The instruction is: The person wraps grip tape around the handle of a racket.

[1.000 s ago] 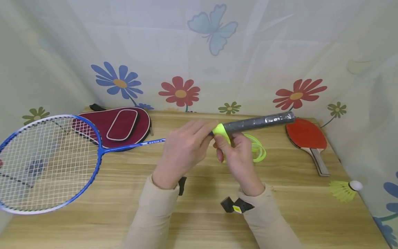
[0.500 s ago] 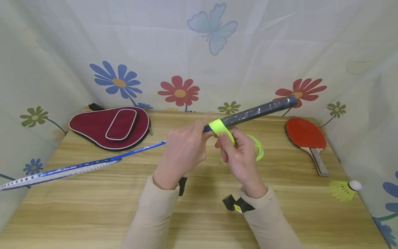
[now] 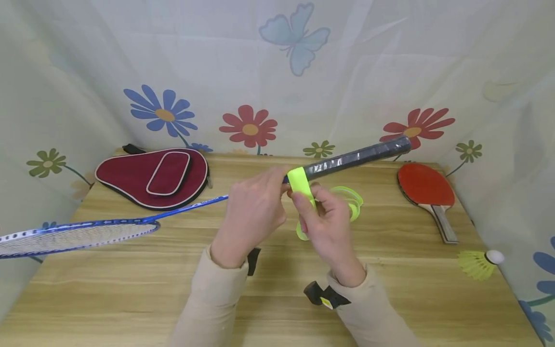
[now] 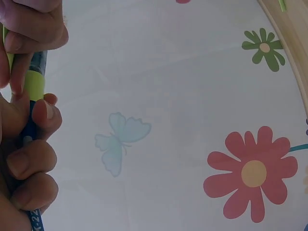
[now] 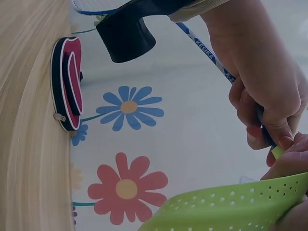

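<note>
A blue badminton racket (image 3: pixel 191 207) is held up in the head view, its dark handle (image 3: pixel 360 156) pointing right and slightly up. My left hand (image 3: pixel 253 212) grips it just below the handle, fingers curled round it in the left wrist view. Yellow-green tape (image 3: pixel 299 182) lies round the handle's lower end. My right hand (image 3: pixel 327 219) pinches the tape between thumb and fingers; more of the perforated strip (image 5: pixel 236 207) runs from this hand in the right wrist view. Loops of the tape (image 3: pixel 353 197) show behind the right hand.
On the wooden table (image 3: pixel 143 289), a dark red paddle case (image 3: pixel 130 176) lies at the back left. A red table tennis paddle (image 3: pixel 427 188) and a yellow shuttlecock (image 3: pixel 477 264) lie at the right. A patterned curtain (image 3: pixel 347 82) stands behind.
The racket has turned about its shaft, so its head went from face-on to nearly edge-on. The right hand moved slightly left with the tape, which wraps the handle at a different angle.
</note>
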### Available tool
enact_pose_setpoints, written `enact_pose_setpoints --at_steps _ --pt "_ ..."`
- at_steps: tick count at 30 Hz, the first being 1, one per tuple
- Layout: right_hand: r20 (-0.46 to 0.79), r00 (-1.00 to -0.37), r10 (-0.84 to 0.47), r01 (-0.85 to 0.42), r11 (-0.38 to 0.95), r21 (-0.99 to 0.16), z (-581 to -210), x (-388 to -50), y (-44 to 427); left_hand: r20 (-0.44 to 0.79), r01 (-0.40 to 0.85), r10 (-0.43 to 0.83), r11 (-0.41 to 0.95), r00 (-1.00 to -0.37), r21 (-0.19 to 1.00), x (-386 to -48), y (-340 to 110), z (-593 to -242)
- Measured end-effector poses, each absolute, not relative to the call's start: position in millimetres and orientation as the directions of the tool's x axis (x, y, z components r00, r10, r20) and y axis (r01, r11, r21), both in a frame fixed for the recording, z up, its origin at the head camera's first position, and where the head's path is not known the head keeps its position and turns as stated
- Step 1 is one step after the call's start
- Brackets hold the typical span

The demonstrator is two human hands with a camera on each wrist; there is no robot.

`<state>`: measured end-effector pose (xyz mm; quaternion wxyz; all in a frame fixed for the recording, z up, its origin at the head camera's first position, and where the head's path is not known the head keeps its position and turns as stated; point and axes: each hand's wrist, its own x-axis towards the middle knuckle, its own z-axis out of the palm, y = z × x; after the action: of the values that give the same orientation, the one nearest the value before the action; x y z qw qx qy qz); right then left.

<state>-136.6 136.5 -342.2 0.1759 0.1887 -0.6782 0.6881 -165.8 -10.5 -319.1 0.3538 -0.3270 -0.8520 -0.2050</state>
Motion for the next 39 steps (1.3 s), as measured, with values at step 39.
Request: enact_pose_setpoints --at_steps 39 --pt "0.572 -0.816 -0.083 -0.552 -0.183 -0.813 -360 -153 148 0.621 0.754 0.458 0.541 -0.636 0.373 -154 -18 -309"
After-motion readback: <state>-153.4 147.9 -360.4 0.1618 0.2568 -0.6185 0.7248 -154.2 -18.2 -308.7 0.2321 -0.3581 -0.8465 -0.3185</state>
